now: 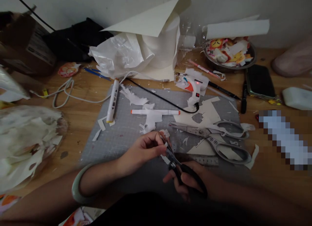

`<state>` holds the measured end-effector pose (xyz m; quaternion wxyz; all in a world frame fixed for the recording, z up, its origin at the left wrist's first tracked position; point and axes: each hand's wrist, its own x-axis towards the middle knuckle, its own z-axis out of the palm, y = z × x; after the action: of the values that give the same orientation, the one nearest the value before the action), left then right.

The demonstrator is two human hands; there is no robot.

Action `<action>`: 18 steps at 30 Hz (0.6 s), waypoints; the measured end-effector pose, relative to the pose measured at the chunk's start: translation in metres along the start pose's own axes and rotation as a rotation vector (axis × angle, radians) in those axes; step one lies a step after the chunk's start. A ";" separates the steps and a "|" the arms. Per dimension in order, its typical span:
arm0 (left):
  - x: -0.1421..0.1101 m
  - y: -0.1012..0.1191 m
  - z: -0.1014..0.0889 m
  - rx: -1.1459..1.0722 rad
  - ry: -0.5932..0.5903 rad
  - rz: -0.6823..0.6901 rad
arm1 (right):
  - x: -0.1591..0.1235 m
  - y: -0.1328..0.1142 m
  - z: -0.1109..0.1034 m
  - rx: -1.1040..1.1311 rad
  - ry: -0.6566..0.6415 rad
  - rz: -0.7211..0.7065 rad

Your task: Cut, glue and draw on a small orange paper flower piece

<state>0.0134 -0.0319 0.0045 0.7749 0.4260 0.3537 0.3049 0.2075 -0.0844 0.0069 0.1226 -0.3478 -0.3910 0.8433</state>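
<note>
My left hand (143,149), with a pale green bangle (79,187) on the wrist, pinches a small white paper piece (166,134) over the grey cutting mat (117,135). My right hand (188,180) is closed round the handles of small black scissors (174,159). Their blades point up and left into the paper piece held by my left fingers. A small white scrap (165,159) hangs just below the blades.
Large grey scissors (219,138) lie on the mat to the right. Two white markers (112,100) (156,112), a white glue gun (195,91) with a black cord, paper scraps, a paper roll (163,47), a bowl of cut-outs (229,53), a phone (260,81) and a bowl of scraps (26,144) surround it.
</note>
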 end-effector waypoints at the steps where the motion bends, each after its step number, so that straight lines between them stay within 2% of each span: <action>1: 0.000 0.000 0.000 0.000 0.005 -0.002 | 0.000 0.000 0.000 0.008 0.005 -0.001; 10: 0.000 -0.003 -0.002 -0.016 0.031 -0.043 | 0.000 -0.005 -0.001 0.003 -0.009 -0.008; 18: 0.000 -0.002 -0.002 -0.012 0.049 -0.053 | -0.001 -0.008 -0.001 0.060 -0.009 0.051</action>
<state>0.0126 -0.0324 0.0019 0.7764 0.4042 0.3816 0.2969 0.2083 -0.0791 0.0128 0.1098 -0.3501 -0.3569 0.8591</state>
